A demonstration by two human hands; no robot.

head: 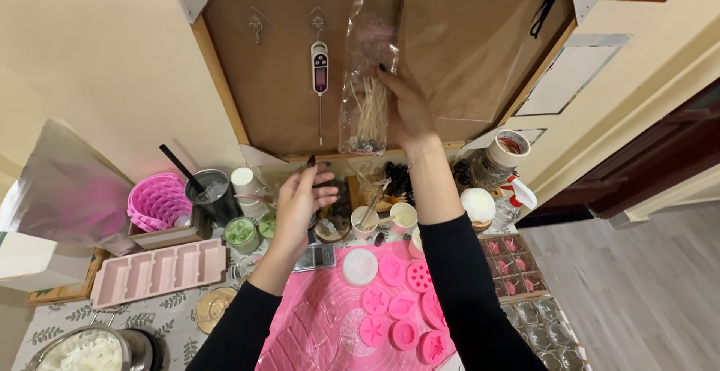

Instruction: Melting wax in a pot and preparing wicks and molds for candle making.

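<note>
Against the brown wallboard (285, 78), the right hand (409, 108) grips a hanging clear wick bag (365, 78); left hand (298, 202) fingers loosely open.

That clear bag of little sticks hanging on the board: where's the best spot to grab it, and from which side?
Probably the empty upper part of the clear bag, from the right edge, where the right hand already meets it. The sticks and their metal bases sag to the bottom, so the top is flat and slack enough to pinch. The thermometer crowds the left side.
</note>
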